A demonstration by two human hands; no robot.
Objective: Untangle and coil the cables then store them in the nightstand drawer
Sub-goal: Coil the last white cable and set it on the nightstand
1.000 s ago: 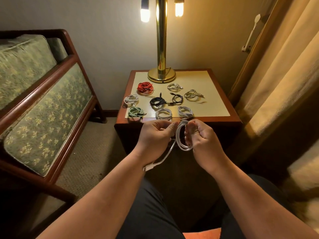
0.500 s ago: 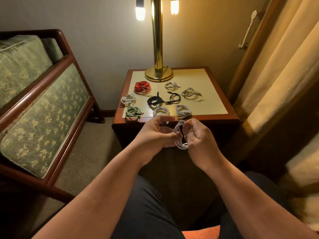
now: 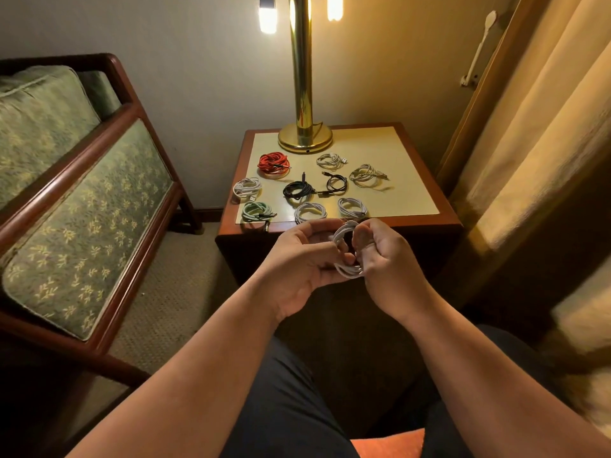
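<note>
Between both hands, a coiled white cable (image 3: 344,251) is gripped: the left hand (image 3: 302,259) pinches one side, the right hand (image 3: 385,259) curls round the other. Just beyond them, coiled cables (image 3: 309,190) lie on the nightstand (image 3: 413,200).

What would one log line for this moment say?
step: coiling | left hand: grips white cable | right hand: grips it | other coils: on nightstand | drawer: unseen
</note>
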